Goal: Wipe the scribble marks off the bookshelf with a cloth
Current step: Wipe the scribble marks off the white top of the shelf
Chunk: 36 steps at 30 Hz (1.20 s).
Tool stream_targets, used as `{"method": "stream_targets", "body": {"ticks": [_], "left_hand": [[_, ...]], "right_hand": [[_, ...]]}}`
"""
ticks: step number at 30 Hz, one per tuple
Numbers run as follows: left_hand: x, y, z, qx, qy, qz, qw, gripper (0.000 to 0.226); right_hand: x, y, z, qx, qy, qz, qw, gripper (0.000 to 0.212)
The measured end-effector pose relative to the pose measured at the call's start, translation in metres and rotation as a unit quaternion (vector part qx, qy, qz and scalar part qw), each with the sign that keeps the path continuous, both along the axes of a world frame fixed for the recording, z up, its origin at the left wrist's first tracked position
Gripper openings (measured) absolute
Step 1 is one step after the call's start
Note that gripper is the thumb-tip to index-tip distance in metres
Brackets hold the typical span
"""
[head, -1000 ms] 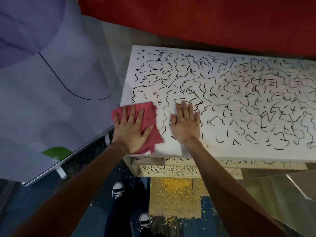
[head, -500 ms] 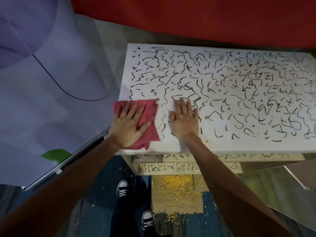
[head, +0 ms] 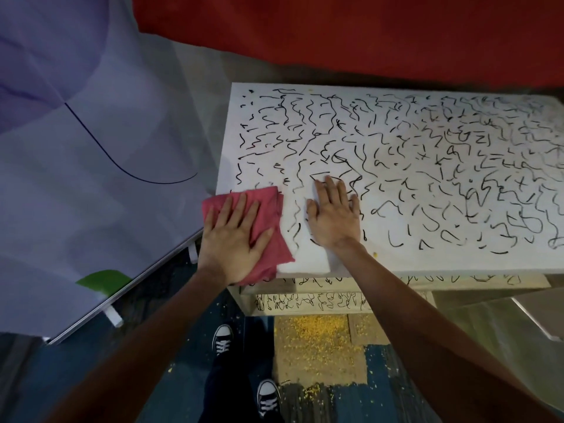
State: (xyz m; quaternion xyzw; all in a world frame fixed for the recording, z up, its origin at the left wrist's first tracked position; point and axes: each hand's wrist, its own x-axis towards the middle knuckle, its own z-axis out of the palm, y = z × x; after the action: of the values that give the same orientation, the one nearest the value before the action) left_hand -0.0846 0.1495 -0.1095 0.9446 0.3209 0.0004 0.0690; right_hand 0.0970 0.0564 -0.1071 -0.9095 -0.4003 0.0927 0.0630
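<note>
Red surface (head: 335, 32) across the top; pale lilac panel (head: 76, 193) at left, dark curved line, green patch (head: 103, 280) low on it; dark blue floor (head: 36, 380) below, yellow specks (head: 311, 331) on tan patch (head: 320, 366)

Matt white bookshelf top (head: 396, 264), soft cloth (head: 271, 209)

Carpeted indoor room, patchwork carpet tiles (head: 320, 361), purple banner (head: 76, 178), red backdrop (head: 366, 32)

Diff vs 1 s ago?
The left hand, pressing flat, slid the cloth slightly toward the near edge, and it now hangs a little further over the shelf front. Nothing was gripped or released. The right hand stays flat on top. The scribbles look unchanged.
</note>
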Motion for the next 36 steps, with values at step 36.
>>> {"method": "stream_targets", "body": {"ticks": [36], "left_hand": [[0.037,-0.01,-0.001,-0.002,0.002,0.049,0.999,0.085]], "right_hand": [[0.0,-0.005,0.0,0.035,0.02,0.001,0.999,0.051]]}}
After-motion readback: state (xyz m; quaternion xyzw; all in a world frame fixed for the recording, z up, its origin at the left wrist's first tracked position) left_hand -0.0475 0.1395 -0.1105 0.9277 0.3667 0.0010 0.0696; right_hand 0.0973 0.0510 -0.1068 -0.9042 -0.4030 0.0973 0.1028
